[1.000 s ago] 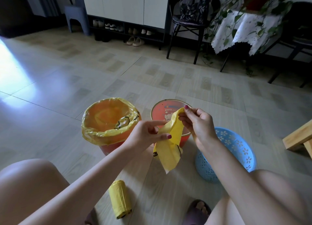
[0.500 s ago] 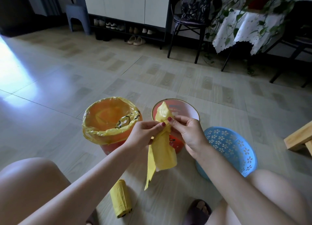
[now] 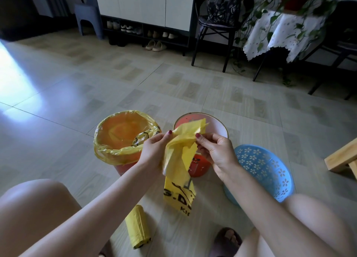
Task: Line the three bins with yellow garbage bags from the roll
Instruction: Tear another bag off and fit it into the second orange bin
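Observation:
A yellow garbage bag [image 3: 179, 156] hangs between my hands, its top end fanned out and its printed lower end dangling over the floor. My left hand [image 3: 154, 150] pinches the bag's left side and my right hand [image 3: 214, 150] pinches its right side, both in front of the middle red bin [image 3: 216, 126], which has no liner. The left orange bin [image 3: 123, 166] wears a yellow bag [image 3: 108, 150] folded over its rim. The blue perforated bin [image 3: 268, 171] stands to the right, tilted. The roll of yellow bags [image 3: 137, 229] lies on the floor near my left knee.
A wooden stool corner [image 3: 342, 156] juts in at the right edge. Farther back stand a black chair [image 3: 222, 25], a shoe cabinet [image 3: 146, 7] and a plant table with a white cloth [image 3: 278, 33]. My knees and a slippered foot [image 3: 226, 241] frame the bottom.
The bag has unfolded downward, so its printed lower end now hangs free. My hands have spread slightly apart and the bag's top has fanned open between them.

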